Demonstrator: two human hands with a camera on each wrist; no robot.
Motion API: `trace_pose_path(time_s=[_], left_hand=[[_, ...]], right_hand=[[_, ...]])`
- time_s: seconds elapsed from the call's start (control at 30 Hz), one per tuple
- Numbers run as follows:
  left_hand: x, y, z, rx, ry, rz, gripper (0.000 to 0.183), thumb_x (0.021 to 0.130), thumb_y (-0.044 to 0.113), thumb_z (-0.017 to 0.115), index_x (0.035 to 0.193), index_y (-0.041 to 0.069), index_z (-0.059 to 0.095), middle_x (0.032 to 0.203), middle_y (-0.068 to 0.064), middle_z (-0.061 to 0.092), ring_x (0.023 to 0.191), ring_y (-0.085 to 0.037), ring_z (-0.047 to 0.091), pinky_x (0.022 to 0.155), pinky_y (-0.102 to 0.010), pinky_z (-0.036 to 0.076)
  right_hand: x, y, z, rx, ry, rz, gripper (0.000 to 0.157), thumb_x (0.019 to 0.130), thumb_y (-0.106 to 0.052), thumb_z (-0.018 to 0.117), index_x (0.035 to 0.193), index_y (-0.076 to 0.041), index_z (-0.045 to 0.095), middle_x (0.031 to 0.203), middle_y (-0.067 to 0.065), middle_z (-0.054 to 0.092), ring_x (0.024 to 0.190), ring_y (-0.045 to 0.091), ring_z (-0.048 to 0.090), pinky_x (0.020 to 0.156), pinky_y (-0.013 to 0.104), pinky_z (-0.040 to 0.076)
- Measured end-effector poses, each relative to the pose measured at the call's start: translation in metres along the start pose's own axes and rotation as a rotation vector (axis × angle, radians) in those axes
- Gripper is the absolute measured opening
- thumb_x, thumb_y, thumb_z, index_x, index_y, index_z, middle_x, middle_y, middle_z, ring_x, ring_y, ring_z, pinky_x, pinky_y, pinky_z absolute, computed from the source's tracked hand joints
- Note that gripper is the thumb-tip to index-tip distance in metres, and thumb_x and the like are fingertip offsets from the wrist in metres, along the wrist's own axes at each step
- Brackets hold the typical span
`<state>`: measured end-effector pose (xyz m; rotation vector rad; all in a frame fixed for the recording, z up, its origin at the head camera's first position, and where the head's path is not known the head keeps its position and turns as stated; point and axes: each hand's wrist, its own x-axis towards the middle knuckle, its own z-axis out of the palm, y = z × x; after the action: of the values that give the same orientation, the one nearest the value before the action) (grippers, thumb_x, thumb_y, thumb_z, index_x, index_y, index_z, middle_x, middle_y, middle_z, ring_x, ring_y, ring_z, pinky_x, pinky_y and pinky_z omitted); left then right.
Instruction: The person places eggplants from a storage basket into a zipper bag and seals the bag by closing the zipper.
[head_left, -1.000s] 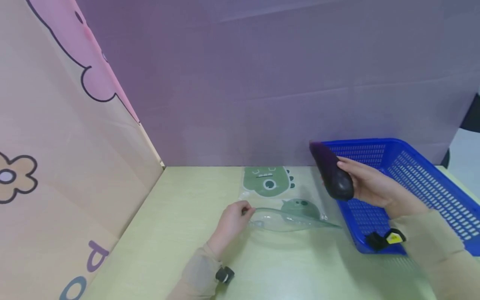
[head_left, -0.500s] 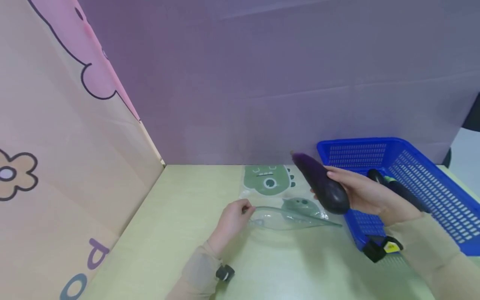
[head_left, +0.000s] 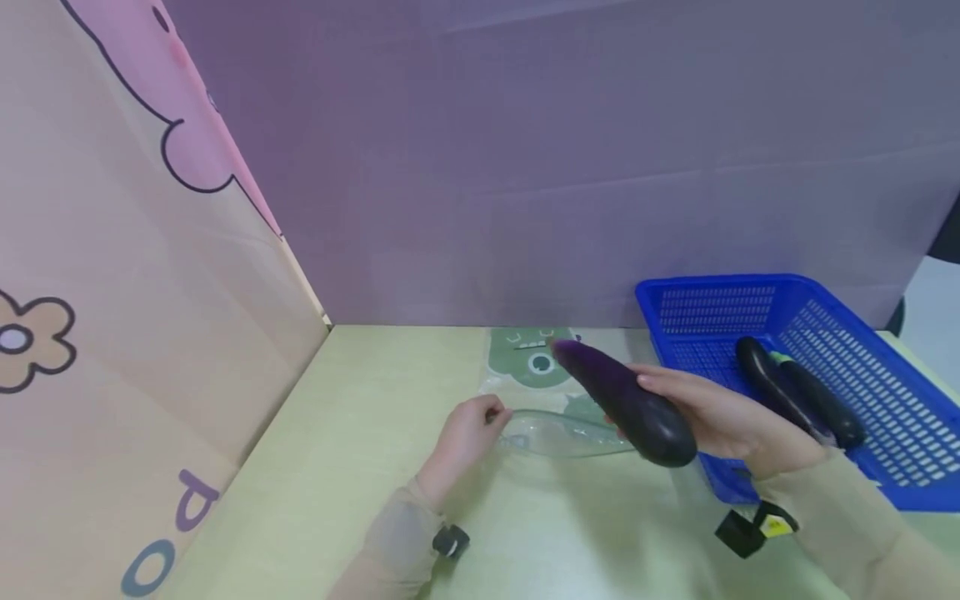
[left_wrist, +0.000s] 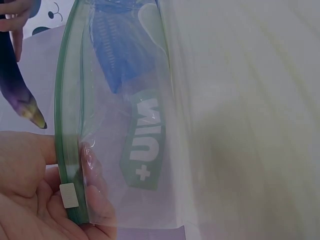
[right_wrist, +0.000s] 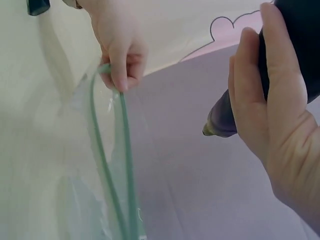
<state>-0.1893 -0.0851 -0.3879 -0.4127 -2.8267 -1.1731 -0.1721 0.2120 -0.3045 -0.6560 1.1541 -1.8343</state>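
From where I stand, the bag (head_left: pixel 558 437) is the thing to watch, and the person's left hand (head_left: pixel 468 429) has its left end. Thumb and fingers pinch the green rim (right_wrist: pixel 128 165) there, close by the white slider (left_wrist: pixel 69 195). The rim's two sides part near that pinch and draw together towards the far end, so the mouth gapes, but unevenly.

The right hand (head_left: pixel 720 408) has the eggplant (head_left: pixel 630 404) well in its grip, fingers spread round it only as far as its thickness, thumb along the near side. The eggplant is tilted above the bag, apart from the rim, its stem tip (right_wrist: pixel 209 131) beyond the mouth and its fat end over the bag's right end. The basket (head_left: pixel 712 282) stands to the bag's right, with two more eggplants (head_left: pixel 780 390) lying side by side inside.

It looks to me like a matter of loading the bag. I'd keep the left pinch firm and spread the rim wider before bringing anything down, since only one end is held and the limp plastic could fold shut. I'd line the eggplant up lengthwise with the bag's mouth and lead with the narrow stem end, gently, lest it snag the rim or drag the bag askew.
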Motion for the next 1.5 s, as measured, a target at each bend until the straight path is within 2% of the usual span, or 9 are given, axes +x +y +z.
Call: trace_pose_path(time_s=[0.17,0.4,0.6,0.87,1.13,1.33,1.5], left_hand=[[0.001,-0.001,0.001,0.004,0.0,0.002,0.014,0.092,0.016,0.059,0.083,0.007,0.063,0.069,0.0,0.059,0.061,-0.009,0.047,0.057,-0.021,0.043],[0.001,-0.002,0.002,0.011,0.002,0.007,0.014,0.092,0.016,0.059,0.083,0.007,0.063,0.07,0.0,0.059,0.061,-0.009,0.047,0.058,-0.022,0.043],[0.002,-0.003,0.001,0.016,0.007,0.013,0.014,0.092,0.016,0.059,0.082,0.007,0.063,0.07,0.0,0.06,0.06,-0.008,0.047,0.058,-0.022,0.043],[0.003,-0.002,0.001,0.001,-0.002,-0.009,0.014,0.092,0.016,0.059,0.082,0.007,0.063,0.07,-0.001,0.06,0.06,-0.009,0.047,0.058,-0.022,0.043],[0.002,-0.001,0.0,-0.008,0.016,-0.001,0.013,0.092,0.015,0.058,0.082,0.007,0.063,0.071,-0.001,0.061,0.062,-0.009,0.049,0.06,-0.022,0.045],[0.001,-0.002,-0.001,-0.006,0.037,0.016,0.014,0.092,0.015,0.058,0.082,0.007,0.063,0.07,0.0,0.059,0.061,-0.009,0.048,0.06,-0.022,0.045],[0.002,-0.002,-0.001,-0.016,0.05,0.018,0.014,0.093,0.014,0.058,0.081,0.006,0.063,0.069,-0.001,0.059,0.06,-0.009,0.047,0.058,-0.022,0.044]], right_hand=[[0.002,0.008,0.005,0.03,-0.059,-0.014,0.038,0.105,-0.024,0.019,0.132,-0.015,0.045,0.123,0.013,0.061,0.104,0.018,0.063,0.088,0.031,0.053],[0.0,0.018,0.009,0.03,-0.02,0.011,0.034,0.105,-0.028,0.018,0.129,-0.014,0.039,0.12,0.01,0.063,0.097,0.012,0.065,0.081,0.025,0.055],[0.001,0.034,0.013,0.047,-0.033,-0.012,0.032,0.105,-0.026,0.018,0.132,-0.017,0.033,0.12,0.011,0.061,0.096,0.012,0.065,0.08,0.025,0.055],[0.0,0.052,0.015,0.163,-0.094,-0.075,0.04,0.105,-0.025,0.011,0.132,-0.017,0.039,0.122,0.011,0.061,0.097,0.009,0.065,0.08,0.022,0.054],[-0.003,0.053,0.012,0.221,-0.131,-0.133,0.047,0.104,-0.022,0.004,0.134,-0.009,0.037,0.123,0.015,0.06,0.098,0.011,0.065,0.082,0.02,0.053],[-0.007,0.048,0.01,0.253,-0.093,-0.118,0.049,0.104,-0.023,0.003,0.131,-0.006,0.04,0.121,0.017,0.061,0.096,0.011,0.065,0.082,0.02,0.053],[-0.006,0.049,0.009,0.237,-0.101,-0.094,0.047,0.104,-0.023,0.005,0.131,-0.008,0.04,0.121,0.015,0.061,0.095,0.009,0.065,0.081,0.019,0.053]])
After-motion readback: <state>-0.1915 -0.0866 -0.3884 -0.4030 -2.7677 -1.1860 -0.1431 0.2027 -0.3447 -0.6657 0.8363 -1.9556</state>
